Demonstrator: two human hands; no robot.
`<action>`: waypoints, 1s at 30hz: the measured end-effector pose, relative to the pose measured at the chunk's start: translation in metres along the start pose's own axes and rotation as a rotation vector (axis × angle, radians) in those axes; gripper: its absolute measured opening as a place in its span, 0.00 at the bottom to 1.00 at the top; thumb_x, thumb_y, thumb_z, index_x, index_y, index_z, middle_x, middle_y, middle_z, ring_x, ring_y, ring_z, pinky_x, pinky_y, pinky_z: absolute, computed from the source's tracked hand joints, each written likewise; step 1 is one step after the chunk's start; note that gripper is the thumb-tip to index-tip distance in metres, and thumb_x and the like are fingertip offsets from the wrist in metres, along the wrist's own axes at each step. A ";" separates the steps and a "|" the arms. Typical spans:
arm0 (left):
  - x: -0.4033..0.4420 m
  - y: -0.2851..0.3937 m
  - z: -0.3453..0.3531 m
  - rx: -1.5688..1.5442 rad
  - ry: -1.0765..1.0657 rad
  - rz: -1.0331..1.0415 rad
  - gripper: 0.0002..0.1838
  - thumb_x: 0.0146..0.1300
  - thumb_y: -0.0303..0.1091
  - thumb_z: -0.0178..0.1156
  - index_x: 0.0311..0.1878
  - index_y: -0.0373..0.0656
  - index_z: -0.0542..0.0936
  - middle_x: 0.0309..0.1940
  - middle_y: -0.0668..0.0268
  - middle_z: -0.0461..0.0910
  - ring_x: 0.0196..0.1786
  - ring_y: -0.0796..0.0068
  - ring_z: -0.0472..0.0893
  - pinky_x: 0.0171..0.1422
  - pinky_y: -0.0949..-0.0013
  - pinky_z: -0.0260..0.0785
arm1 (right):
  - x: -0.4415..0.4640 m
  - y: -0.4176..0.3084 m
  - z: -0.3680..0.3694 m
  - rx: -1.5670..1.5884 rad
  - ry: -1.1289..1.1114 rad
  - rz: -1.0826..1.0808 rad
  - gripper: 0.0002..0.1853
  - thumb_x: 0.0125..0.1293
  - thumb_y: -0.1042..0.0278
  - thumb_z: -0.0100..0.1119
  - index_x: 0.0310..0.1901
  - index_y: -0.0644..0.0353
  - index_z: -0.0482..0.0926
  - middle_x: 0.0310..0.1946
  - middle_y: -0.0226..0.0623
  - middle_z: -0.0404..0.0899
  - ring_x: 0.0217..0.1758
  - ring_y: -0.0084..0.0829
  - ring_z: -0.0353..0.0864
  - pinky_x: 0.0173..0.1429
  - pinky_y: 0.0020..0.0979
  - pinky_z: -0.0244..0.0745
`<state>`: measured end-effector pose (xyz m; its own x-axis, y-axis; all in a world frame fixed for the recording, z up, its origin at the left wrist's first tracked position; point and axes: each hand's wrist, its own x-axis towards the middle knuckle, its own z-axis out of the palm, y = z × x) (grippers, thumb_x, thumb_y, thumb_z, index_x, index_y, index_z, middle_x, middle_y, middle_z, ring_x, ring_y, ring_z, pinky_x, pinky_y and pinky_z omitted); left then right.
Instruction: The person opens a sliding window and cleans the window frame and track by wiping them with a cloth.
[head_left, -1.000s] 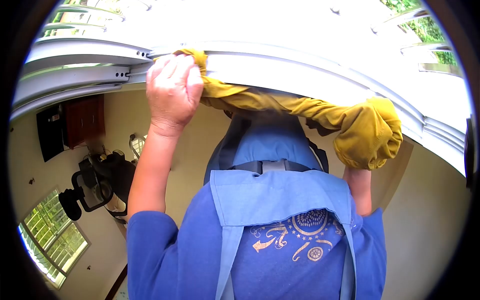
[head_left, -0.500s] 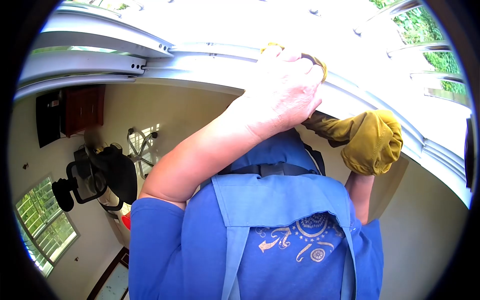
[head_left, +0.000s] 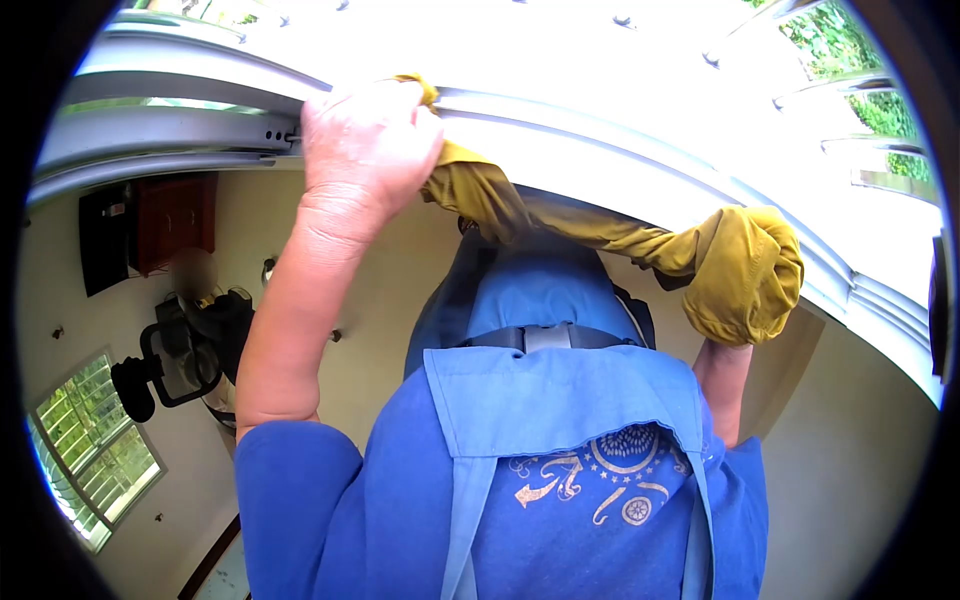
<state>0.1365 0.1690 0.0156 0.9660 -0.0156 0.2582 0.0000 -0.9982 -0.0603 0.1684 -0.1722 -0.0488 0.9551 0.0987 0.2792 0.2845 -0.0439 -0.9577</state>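
Observation:
A long mustard cloth (head_left: 590, 225) stretches along the white window frame (head_left: 570, 150). My left hand (head_left: 370, 145) is closed on its left part, pressed to the frame's track near the sliding panel's end; a bit of cloth sticks out past the fingers. At the right, the rest of the cloth is bunched around my right hand, which it covers down to the wrist, in a rounded, fist-like shape against the frame. The fingers there are hidden. Between the hands the cloth hangs twisted and slack, close to my blue apron (head_left: 560, 400).
Metal bars (head_left: 850, 88) stand outside the window, with foliage beyond. Behind, inside the room, are a black chair (head_left: 190, 350), a reddish-brown cabinet (head_left: 175, 222) and a second barred window (head_left: 95, 445).
My left hand went right along the frame, arm crossing my front, then came back left, still gripping the cloth. My right hand has stayed nearly in place.

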 end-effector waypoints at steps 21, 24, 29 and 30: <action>-0.050 0.016 0.001 -0.626 0.637 -0.371 0.17 0.61 0.21 0.58 0.53 0.34 0.71 0.43 0.67 0.69 0.43 0.78 0.72 0.49 0.73 0.67 | 0.001 -0.004 0.006 -0.002 0.009 0.050 0.09 0.62 0.69 0.64 0.37 0.66 0.77 0.31 0.35 0.79 0.32 0.23 0.76 0.38 0.27 0.75; -0.066 0.012 -0.004 -0.664 0.632 -0.384 0.17 0.64 0.21 0.55 0.56 0.33 0.68 0.46 0.65 0.72 0.47 0.77 0.73 0.56 0.72 0.66 | 0.000 -0.008 0.005 0.013 0.023 0.077 0.11 0.63 0.67 0.64 0.38 0.67 0.76 0.31 0.35 0.78 0.32 0.23 0.76 0.37 0.26 0.75; -0.078 0.008 -0.001 -0.897 0.755 -0.260 0.16 0.66 0.18 0.51 0.57 0.30 0.67 0.48 0.60 0.74 0.48 0.73 0.76 0.58 0.68 0.69 | 0.002 -0.015 0.008 -0.169 0.060 0.087 0.12 0.62 0.66 0.64 0.38 0.67 0.76 0.32 0.35 0.78 0.32 0.25 0.76 0.40 0.27 0.75; -0.078 0.008 -0.002 -0.890 0.772 -0.247 0.16 0.65 0.19 0.52 0.56 0.29 0.67 0.46 0.58 0.75 0.48 0.71 0.77 0.57 0.69 0.69 | 0.007 -0.028 0.016 -0.158 0.053 0.131 0.12 0.61 0.66 0.64 0.38 0.67 0.76 0.32 0.36 0.79 0.32 0.26 0.76 0.41 0.28 0.75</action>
<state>0.0606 0.1617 -0.0029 0.5554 0.4539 0.6968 -0.3091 -0.6652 0.6797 0.1659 -0.1547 -0.0215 0.9867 0.0296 0.1601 0.1627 -0.2085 -0.9644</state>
